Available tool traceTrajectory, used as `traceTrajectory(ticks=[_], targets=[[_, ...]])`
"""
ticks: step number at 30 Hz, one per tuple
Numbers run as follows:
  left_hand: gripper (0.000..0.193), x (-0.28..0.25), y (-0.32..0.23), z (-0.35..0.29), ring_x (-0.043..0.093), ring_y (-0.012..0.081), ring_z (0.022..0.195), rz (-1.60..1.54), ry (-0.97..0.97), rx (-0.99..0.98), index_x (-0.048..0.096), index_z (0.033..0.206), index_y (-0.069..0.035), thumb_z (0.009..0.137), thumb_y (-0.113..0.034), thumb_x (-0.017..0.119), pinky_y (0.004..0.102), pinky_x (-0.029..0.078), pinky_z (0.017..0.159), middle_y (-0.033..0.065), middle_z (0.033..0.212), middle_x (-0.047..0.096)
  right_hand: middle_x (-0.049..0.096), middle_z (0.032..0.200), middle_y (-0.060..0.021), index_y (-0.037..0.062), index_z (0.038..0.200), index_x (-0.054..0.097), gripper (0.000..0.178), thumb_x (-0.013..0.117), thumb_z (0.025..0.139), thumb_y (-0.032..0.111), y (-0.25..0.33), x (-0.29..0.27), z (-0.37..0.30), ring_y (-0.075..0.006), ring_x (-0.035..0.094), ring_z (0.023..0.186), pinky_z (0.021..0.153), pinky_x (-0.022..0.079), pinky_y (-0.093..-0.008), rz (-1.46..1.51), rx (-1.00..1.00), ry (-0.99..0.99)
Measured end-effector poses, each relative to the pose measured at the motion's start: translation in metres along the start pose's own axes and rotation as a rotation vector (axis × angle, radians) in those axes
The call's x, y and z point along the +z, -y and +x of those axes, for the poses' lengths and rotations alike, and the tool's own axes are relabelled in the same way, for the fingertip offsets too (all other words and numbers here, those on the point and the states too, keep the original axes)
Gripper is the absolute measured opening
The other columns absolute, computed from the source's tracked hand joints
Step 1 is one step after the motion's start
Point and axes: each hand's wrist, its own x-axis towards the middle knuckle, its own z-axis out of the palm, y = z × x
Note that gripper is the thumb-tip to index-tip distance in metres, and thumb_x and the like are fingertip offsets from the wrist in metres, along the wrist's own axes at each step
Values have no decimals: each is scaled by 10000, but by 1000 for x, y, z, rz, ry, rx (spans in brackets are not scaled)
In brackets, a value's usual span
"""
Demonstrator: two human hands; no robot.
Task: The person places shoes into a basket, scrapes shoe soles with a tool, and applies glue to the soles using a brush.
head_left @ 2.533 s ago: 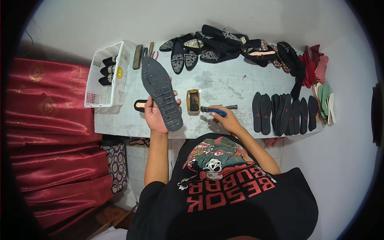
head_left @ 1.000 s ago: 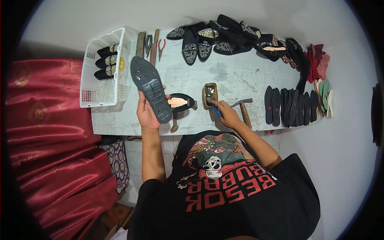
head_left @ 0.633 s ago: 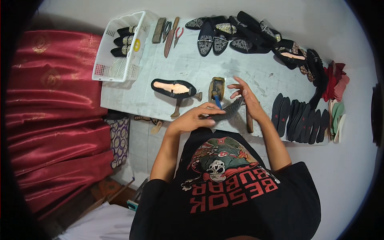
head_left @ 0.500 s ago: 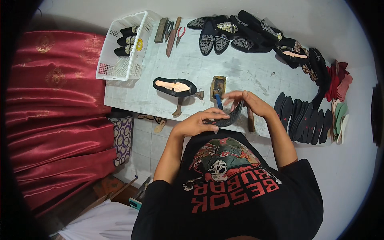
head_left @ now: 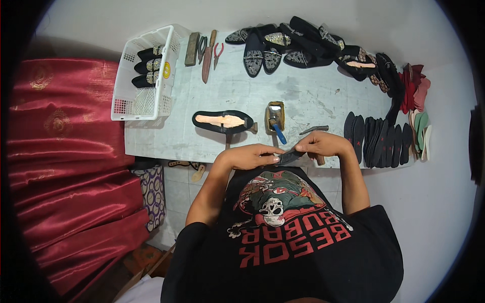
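Note:
Both my hands hold a black shoe sole (head_left: 289, 157) low at the table's front edge, close to my shirt. My left hand (head_left: 250, 156) pinches one end between thumb and fingers. At the other end, my right hand (head_left: 323, 143) is closed on the sole. Just beyond them lies a small tray (head_left: 269, 112) with a blue-handled brush (head_left: 279, 134) in it. To its left, a black shoe (head_left: 222, 121) rests bottom up on a metal shoe stand (head_left: 254, 127), its tan underside showing. A hammer (head_left: 314, 130) lies partly hidden behind my right hand.
A white basket (head_left: 170, 93) with black shoes stands at the back left. Beside it are a block (head_left: 192, 49), a knife (head_left: 207, 65) and red pliers (head_left: 217, 54). Decorated shoes (head_left: 254, 58) line the back; black soles (head_left: 376, 142) stand in a row at right.
My right hand has gone from loose, spread fingers to gripping the sole's end. The sole, curved upward before, is now flatter between both hands. The view has shifted slightly.

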Motion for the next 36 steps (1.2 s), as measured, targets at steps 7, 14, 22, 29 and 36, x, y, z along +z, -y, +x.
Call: traceTrajectory(ticks=[7,14,22,29,36], targets=[[476,-89,2,-50,617,220,1060,275,-160,90,600,1404,-74,1041,-382,611,351,492,948,133,1181,651,749,1048,-123,77,1179,774,353,780,912,307,61,12,28,-220,684,998,907,525,-352,50,-333,-530],[668,-129,22,-108,598,291,1065,547,-544,226,676,1296,-78,721,-334,901,400,472,957,91,1155,625,687,1267,-119,94,1202,755,530,874,748,341,100,47,79,-316,655,1127,972,514,-396,-328,-615,-943],[644,-148,83,-118,544,274,1149,702,-729,318,682,1252,-106,648,-211,879,401,389,994,70,1178,600,697,1287,-114,102,1212,726,628,905,678,381,81,63,138,-315,649,1053,910,523,-405,-337,-602,-986],[620,-165,119,-133,540,289,1170,654,-793,280,690,1229,-109,646,-202,881,410,394,1029,74,1187,597,711,1268,-114,70,1181,722,640,932,655,368,75,69,164,-291,660,1026,890,529,-395,-319,-644,-1031],[616,-178,140,-140,529,300,1237,537,-769,259,691,1245,-112,669,-184,897,417,429,1078,83,1232,594,722,1243,-116,50,1127,721,613,953,639,338,74,79,167,-277,667,964,865,526,-376,-322,-589,-1052]])
